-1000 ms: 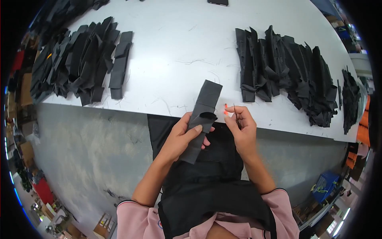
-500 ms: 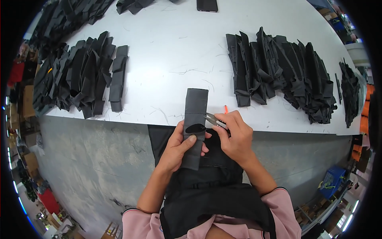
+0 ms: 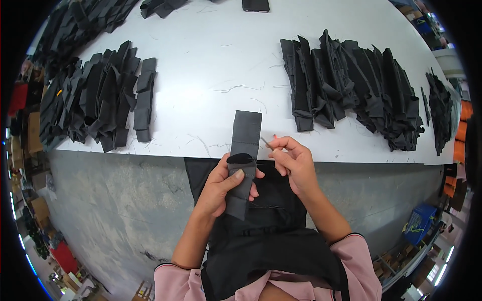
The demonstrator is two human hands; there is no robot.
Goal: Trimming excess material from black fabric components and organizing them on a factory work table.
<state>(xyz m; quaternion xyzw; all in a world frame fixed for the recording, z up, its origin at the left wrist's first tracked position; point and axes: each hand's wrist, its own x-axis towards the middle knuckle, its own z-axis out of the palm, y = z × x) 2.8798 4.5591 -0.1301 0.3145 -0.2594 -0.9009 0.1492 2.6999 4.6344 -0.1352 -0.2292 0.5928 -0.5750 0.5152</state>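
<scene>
My left hand (image 3: 221, 186) grips a black fabric strip (image 3: 246, 128), thumb on top and fingertips showing past its right edge. The strip stands nearly upright in the view, its far end over the table's front edge. A stitched line crosses it, and a loop of cloth gapes just above my thumb. Close to the right of the strip, my right hand (image 3: 296, 163) is closed on thread snips (image 3: 267, 143). Only their thin blade and a small red-orange tip show; the fingers hide the rest. The blade is slightly apart from the cloth.
On the white table (image 3: 216, 65), a pile of black fabric strips (image 3: 108, 95) lies at left, with a single strip (image 3: 145, 100) beside it. Another heap of strips (image 3: 351, 90) lies at right. A black phone (image 3: 256, 5) rests at the far edge. Loose threads are scattered about.
The snips have turned in my right hand, so their blades now look thin, and they have moved off the strip's edge. The strip has tilted a little in my left hand.
</scene>
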